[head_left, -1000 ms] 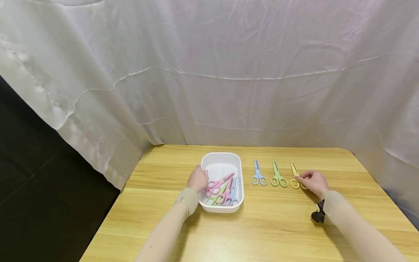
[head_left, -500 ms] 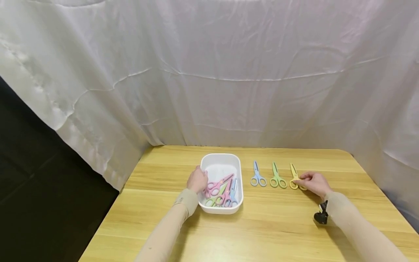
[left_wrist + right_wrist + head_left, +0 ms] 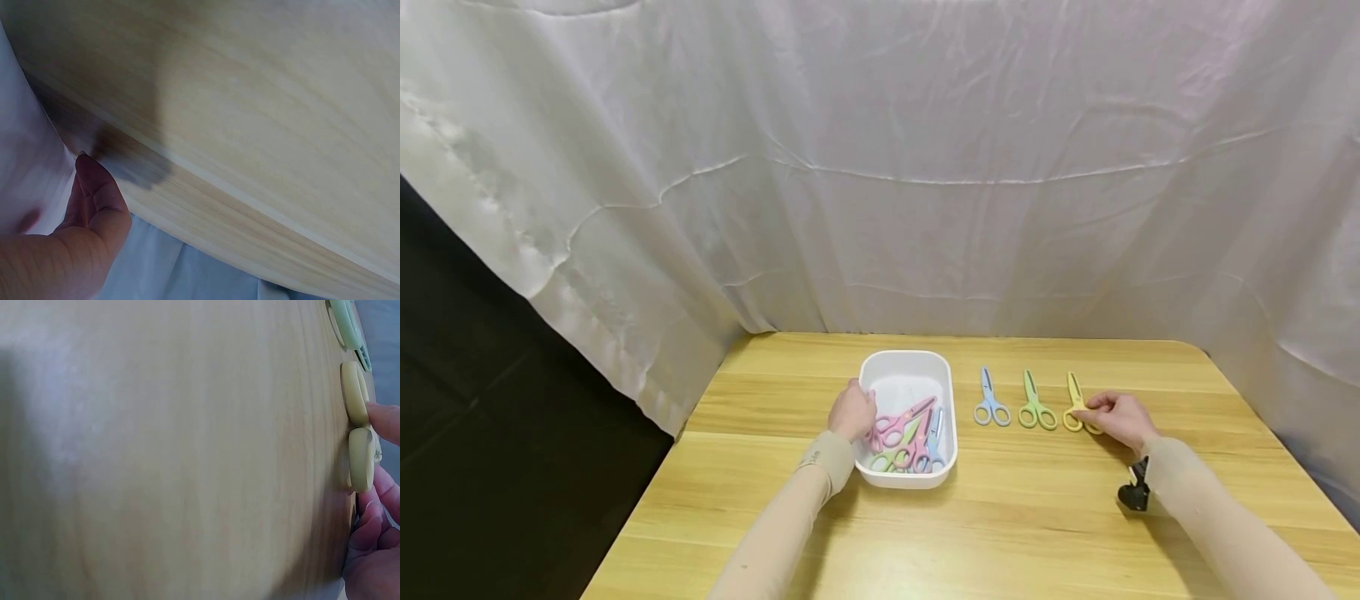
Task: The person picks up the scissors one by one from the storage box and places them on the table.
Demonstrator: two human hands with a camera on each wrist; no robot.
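Pale satiny curtain point(image 3: 925, 217) backed wood-grain table point(image 3: 1015, 517), black cloth point(image 3: 512, 433) at left; left fingers point(image 3: 103, 200) gripped white bin point(image 3: 906, 481), right fingers point(image 3: 1105, 402) pinched yellow scissors point(image 3: 1077, 394).

A pale, shiny curtain point(image 3: 925, 233) hangs behind the far edge of the table point(image 3: 1000, 533) and along both sides, with a wavy crosswise crease and a pinkish tint at upper right. At far left, its slanting edge meets a creased black cloth point(image 3: 512, 433). The table is yellowish wood with plank-like bands, a rounded far right corner and a soft glare near the front.
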